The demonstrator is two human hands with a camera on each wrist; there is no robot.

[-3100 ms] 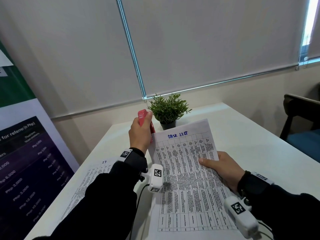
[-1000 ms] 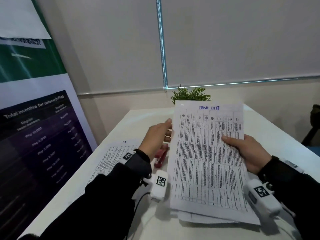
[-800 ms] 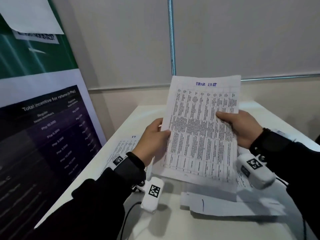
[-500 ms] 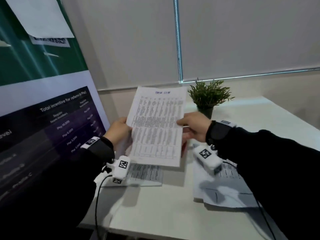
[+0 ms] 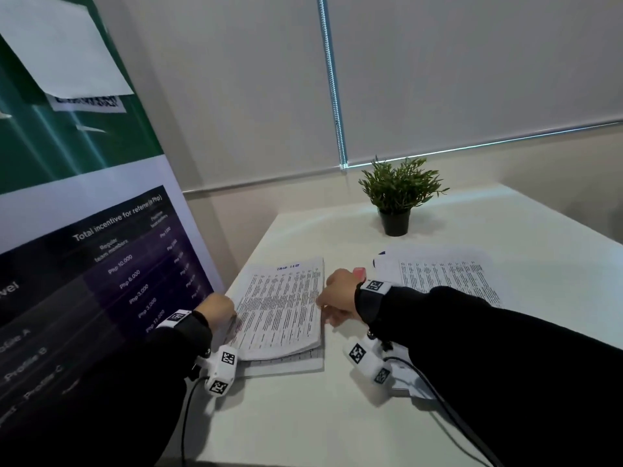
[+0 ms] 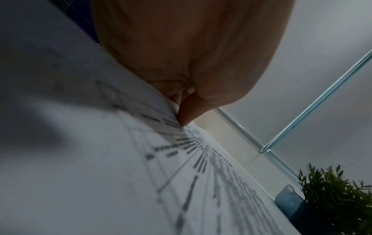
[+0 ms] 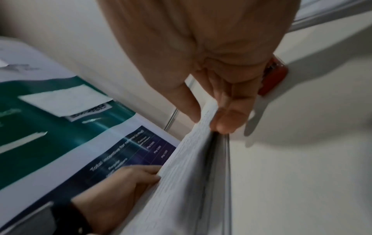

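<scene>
A set of printed sheets [image 5: 283,308] with a blue handwritten heading lies almost flat on a pile of papers at the table's left side. My left hand [image 5: 228,315] pinches its left edge, thumb [image 6: 186,116] on top of the sheets [image 6: 141,174]. My right hand [image 5: 324,306] holds the right edge, with the thumb [image 7: 191,105] above the sheets [image 7: 187,174] and the fingers [image 7: 229,117] under them. The right edge is still raised a little off the pile. A red stapler [image 5: 359,273] lies on the table just behind my right hand, also seen as the stapler [image 7: 273,76].
A second pile of printed papers [image 5: 445,278] lies to the right on the white table [image 5: 337,416]. A small potted plant [image 5: 399,197] stands at the back. A tall printed banner [image 5: 84,264] stands close against the table's left edge. Closed window blinds hang behind.
Both hands have swung the sheets to the left and brought them down from upright in the air onto the left pile. The stapler, in my left hand three seconds ago, now lies on the table.
</scene>
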